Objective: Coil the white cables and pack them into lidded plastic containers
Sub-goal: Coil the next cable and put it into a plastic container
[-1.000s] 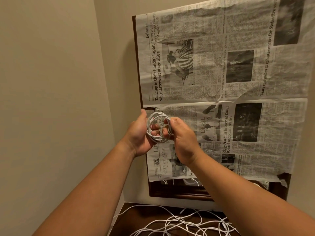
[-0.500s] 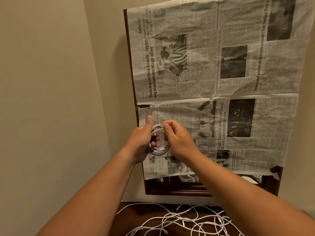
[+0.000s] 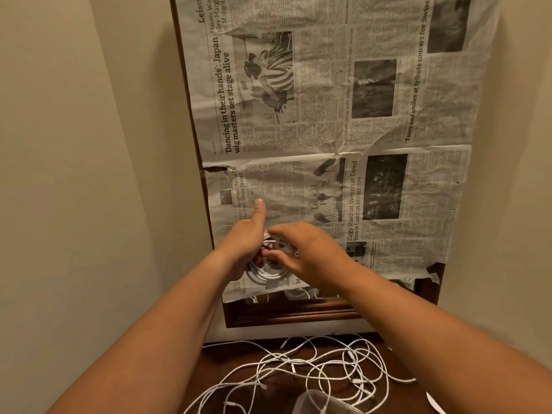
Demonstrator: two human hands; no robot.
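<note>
The coiled cable [image 3: 265,274], judged light and springy, is gripped across its loops by the left hand [image 3: 243,248], thumb raised, and pinched by the right hand [image 3: 313,252].

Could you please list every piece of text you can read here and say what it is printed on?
"'Dancing in their hands': Japan wig masters set stage alive": headline on the newspaper.
"Ziggy Stardust lives on at David Bowie London immersive": same newspaper.
"Tears and smiles at tribute concert for Swiss": same, cut off.
Body columns: too small to read.
</note>
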